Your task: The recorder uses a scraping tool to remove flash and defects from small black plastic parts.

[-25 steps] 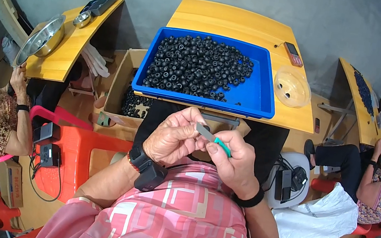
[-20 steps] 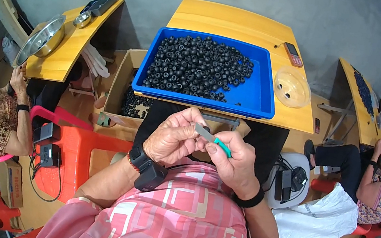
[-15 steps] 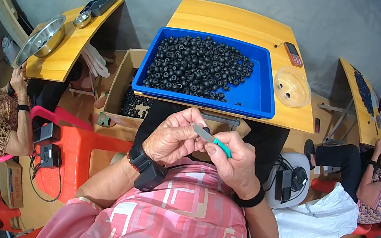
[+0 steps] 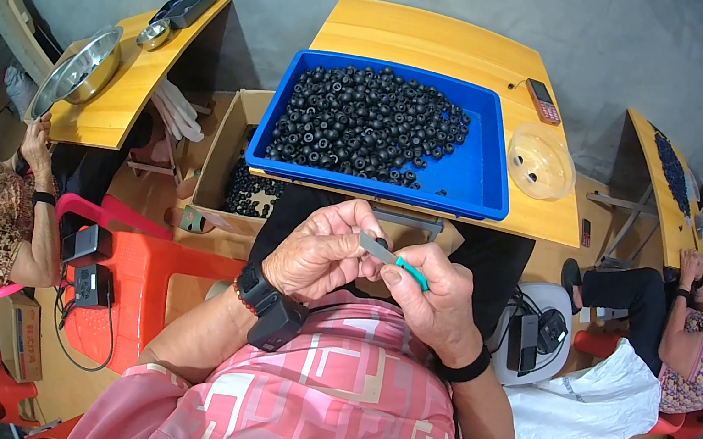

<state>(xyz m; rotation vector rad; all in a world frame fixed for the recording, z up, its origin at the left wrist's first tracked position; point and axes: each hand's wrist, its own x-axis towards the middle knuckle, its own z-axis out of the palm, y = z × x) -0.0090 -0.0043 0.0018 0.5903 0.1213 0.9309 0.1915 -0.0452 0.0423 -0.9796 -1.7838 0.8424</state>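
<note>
In front of my chest, my left hand [image 4: 326,251] pinches a small round black part [image 4: 382,243], mostly hidden by the fingers and a blade. My right hand [image 4: 434,297] grips a small knife [image 4: 412,271] with a green handle, its short flat blade lying against the black part and close to my left thumb. Just beyond the hands, a blue tray [image 4: 488,173] on the table carries a heap of similar black ring-like parts [image 4: 359,118].
Right of the tray stand a clear plastic bowl [image 4: 553,183] with a few parts and a phone [image 4: 542,101]. A cardboard box [image 4: 218,155] with more parts is below left. A red stool [image 4: 143,268] and a white stool [image 4: 564,311] flank me. People sit at tables on both sides.
Both hands keep nearly the same hold, with the blade shifted only slightly against the black part. At the right, a seated person's hands have moved a little.
</note>
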